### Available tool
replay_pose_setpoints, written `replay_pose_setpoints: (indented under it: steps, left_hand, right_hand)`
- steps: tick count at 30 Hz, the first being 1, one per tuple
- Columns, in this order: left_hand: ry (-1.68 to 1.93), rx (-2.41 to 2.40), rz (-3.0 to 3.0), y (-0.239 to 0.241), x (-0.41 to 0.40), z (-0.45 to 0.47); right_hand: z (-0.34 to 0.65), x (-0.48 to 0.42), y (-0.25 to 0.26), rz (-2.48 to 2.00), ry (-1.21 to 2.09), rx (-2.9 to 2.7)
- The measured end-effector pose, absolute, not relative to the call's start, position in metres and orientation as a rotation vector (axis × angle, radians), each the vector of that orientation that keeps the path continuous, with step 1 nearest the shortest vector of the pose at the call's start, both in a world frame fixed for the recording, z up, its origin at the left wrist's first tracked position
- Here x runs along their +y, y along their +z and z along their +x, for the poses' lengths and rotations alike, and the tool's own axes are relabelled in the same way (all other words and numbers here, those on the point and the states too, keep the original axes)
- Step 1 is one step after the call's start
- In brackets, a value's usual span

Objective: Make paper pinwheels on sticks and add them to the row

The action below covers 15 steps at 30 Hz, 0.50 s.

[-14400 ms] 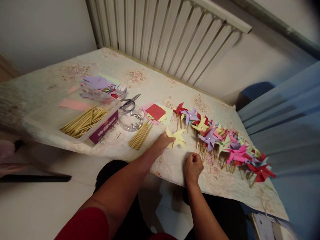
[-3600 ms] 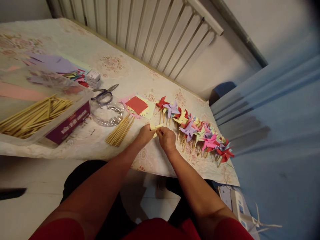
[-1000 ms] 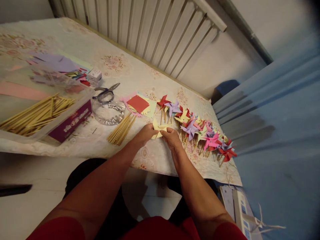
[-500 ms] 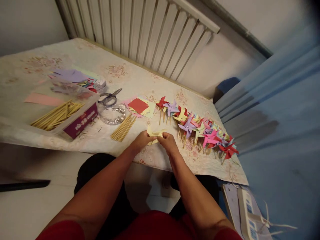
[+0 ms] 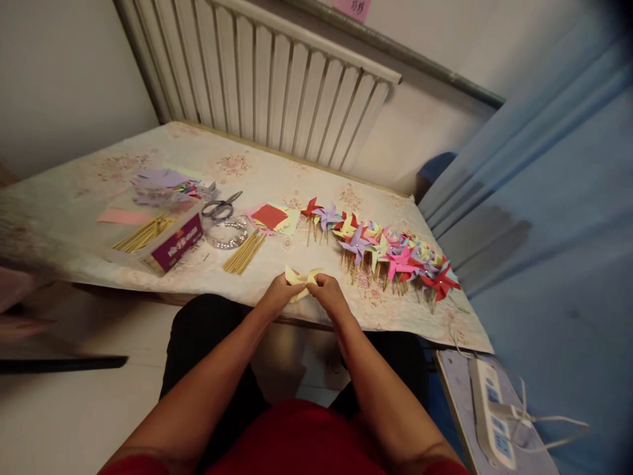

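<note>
A pale yellow paper pinwheel (image 5: 297, 276), its blades partly folded inward, is held between both hands just over the table's front edge. My left hand (image 5: 279, 294) pinches its left side, the thumb pressed toward the centre. On the opposite side, the fingers of my right hand (image 5: 326, 291) are closed on the paper near its middle. Left of the hands lies a bundle of thin wooden sticks (image 5: 245, 253). Behind it are a round clear dish (image 5: 226, 234) of small shiny pieces and a stack of coloured paper squares (image 5: 270, 217).
Finished pinwheels (image 5: 399, 261) on sticks stand in rows at the right. Scissors (image 5: 221, 208) and a plastic box (image 5: 177, 245) with more sticks lie left. A power strip (image 5: 492, 412) sits on a low surface at lower right. A radiator (image 5: 277, 86) lines the wall.
My view has shifted, showing more of the wall. The yellow paper's blades stand out more distinctly between my hands. A blurred part of another person has appeared at the left edge.
</note>
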<state>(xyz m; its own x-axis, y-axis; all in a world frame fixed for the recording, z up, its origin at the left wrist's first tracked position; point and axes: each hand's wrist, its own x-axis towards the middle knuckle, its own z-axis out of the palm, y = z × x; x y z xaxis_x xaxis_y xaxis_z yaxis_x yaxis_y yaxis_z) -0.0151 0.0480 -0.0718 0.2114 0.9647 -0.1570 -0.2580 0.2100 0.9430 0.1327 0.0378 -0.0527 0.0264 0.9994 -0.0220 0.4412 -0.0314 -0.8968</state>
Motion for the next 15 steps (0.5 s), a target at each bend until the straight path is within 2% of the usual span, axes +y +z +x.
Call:
replay_pose_setpoints:
  steps: [8,15]
  left_hand:
    - [1.075,0.899,0.854,-0.059,0.015,-0.007]
    - [1.090,0.815,0.644,-0.051,-0.001,-0.015]
  right_hand:
    - [0.157,0.000,-0.044,-1.394,1.230,-1.181]
    - [0.210,-0.017,-0.077,-1.537,1.092,-0.988]
